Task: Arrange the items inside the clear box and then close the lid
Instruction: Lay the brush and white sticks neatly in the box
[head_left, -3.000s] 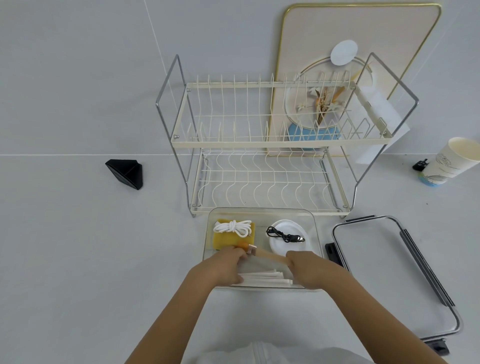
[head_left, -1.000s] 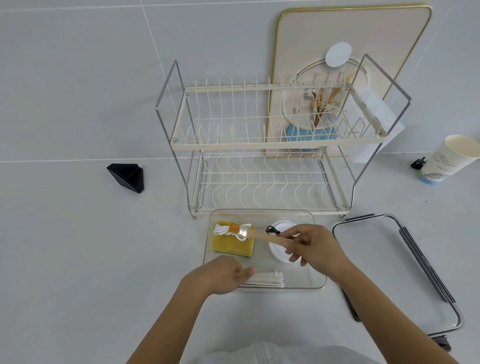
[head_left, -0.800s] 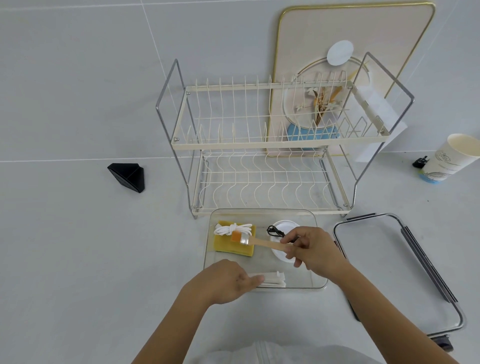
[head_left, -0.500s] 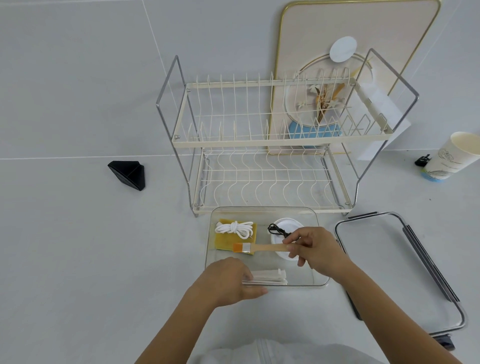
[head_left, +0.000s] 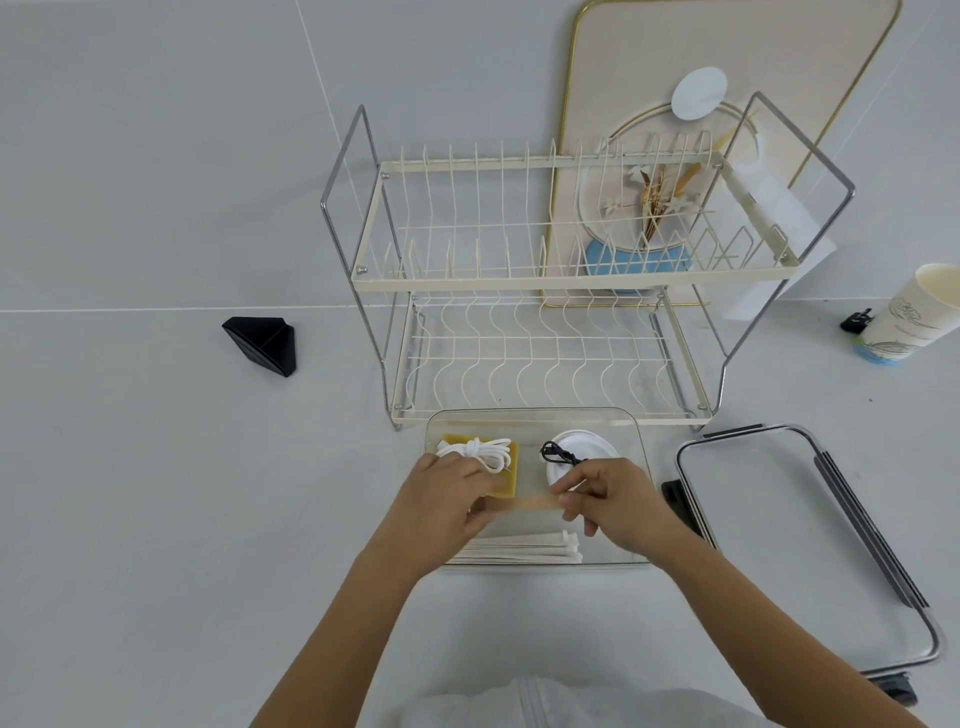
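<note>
The clear box (head_left: 636, 436) sits open in front of me, below the dish rack. Inside, a yellow sponge (head_left: 511, 470) carries a coiled white rope (head_left: 485, 451) at the back left. A white round lid (head_left: 584, 448) with a black cable (head_left: 558, 454) lies at the back right. White wrapped sticks (head_left: 524, 548) lie along the front wall. A wooden-handled brush (head_left: 524, 502) lies level across the middle. My left hand (head_left: 441, 501) covers its brush end and my right hand (head_left: 610, 501) pinches the handle's other end. The box's lid (head_left: 769, 525) lies flat to the right.
A two-tier wire dish rack (head_left: 545, 280) stands directly behind the box. A black wedge-shaped object (head_left: 262, 345) lies to the left. A paper cup (head_left: 914, 317) and a small black clip (head_left: 854, 321) sit at the far right. A gold-rimmed panel (head_left: 727, 52) leans on the wall.
My right hand lowered the brush from above the sponge to the middle of the box. My left hand rose from the white sticks and took the brush's bristle end.
</note>
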